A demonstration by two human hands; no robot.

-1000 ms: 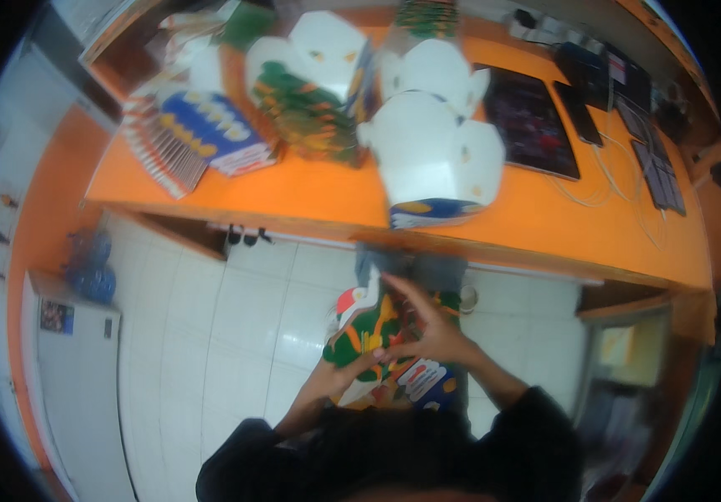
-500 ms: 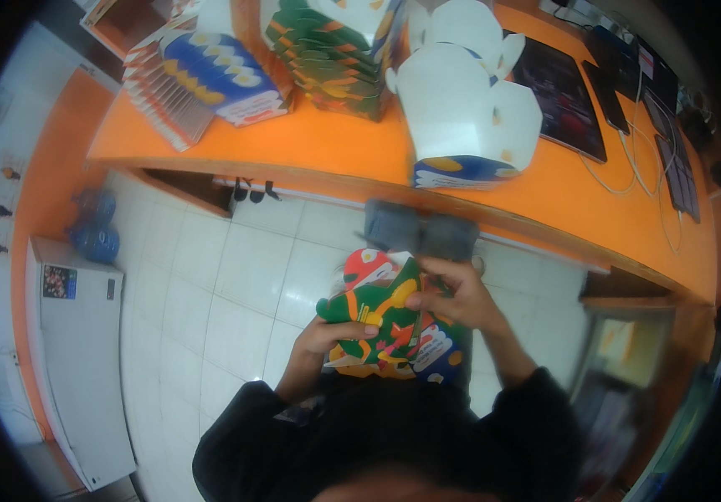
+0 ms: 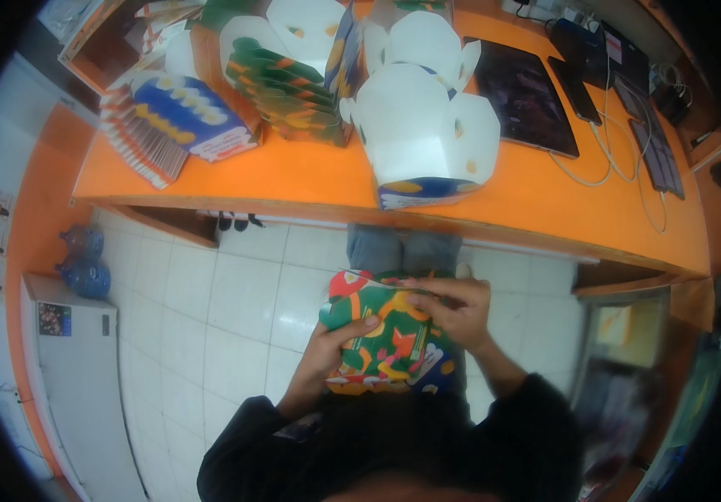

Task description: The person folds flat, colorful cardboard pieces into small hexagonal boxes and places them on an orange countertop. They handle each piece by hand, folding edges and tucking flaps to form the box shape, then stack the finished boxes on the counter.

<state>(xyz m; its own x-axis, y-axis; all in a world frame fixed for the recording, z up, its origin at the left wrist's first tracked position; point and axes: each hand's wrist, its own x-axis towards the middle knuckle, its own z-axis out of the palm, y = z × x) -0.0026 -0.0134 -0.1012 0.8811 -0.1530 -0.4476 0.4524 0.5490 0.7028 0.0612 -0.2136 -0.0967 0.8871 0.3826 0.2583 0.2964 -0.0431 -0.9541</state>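
In front of my body, above my lap, is a folding paper food carton (image 3: pixel 381 330) printed in green, yellow, red and blue. My left hand (image 3: pixel 317 364) is closed on its left side, the thumb lying over the printed face. The fingers of my right hand (image 3: pixel 462 311) pinch the carton's upper right edge. Its underside and the fingers behind it are hidden. Ahead on the counter, white-lined cartons (image 3: pixel 415 125) stand opened and nested. To their left are a stack of green patterned cartons (image 3: pixel 289 100) and some blue patterned cartons (image 3: pixel 193 117).
The orange counter (image 3: pixel 293 180) runs across ahead of me. A tablet (image 3: pixel 528 100), a phone (image 3: pixel 574 88) and white charging cables (image 3: pixel 603 171) lie on its right part. At left stand a white fridge (image 3: pixel 76 376) and blue water jugs (image 3: pixel 84 272).
The carton's upper right part has folded over, its raised corner now lower and flatter. My right hand stays pinched there, and the view has shifted slightly.
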